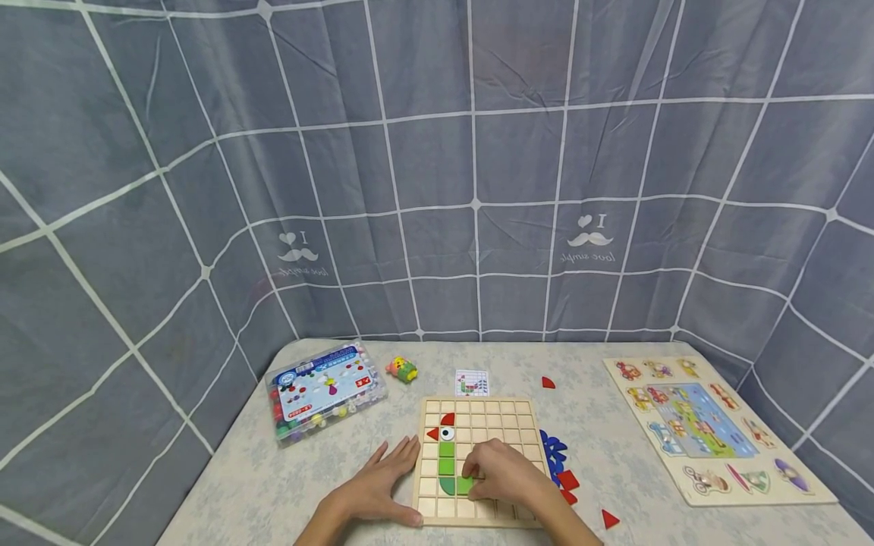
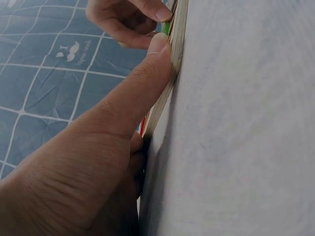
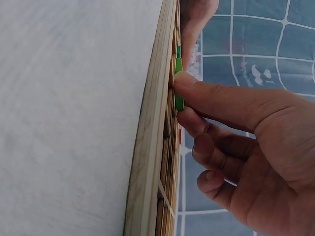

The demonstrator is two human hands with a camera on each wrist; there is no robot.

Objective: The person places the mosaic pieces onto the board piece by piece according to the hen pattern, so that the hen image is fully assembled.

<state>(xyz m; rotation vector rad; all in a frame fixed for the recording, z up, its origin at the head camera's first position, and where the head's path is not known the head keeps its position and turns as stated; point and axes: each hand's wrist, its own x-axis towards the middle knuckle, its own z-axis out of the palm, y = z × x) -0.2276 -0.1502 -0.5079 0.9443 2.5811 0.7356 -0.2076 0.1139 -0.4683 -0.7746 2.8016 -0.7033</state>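
A wooden grid board lies on the table. In its cells a bird shape stands in tiles: a red quarter-circle, a red triangle, an eye tile, two green squares and a darker green quarter-circle. My right hand pinches a green square tile between thumb and fingers, right beside that quarter-circle. The right wrist view shows this tile at the board's surface. My left hand rests along the board's left side, fingers extended, its thumb against the edge.
Blue pieces and red squares lie right of the board, with a red triangle nearer me. Behind it are a pattern card and a red quarter-circle. A bead box, small toy and picture puzzle flank it.
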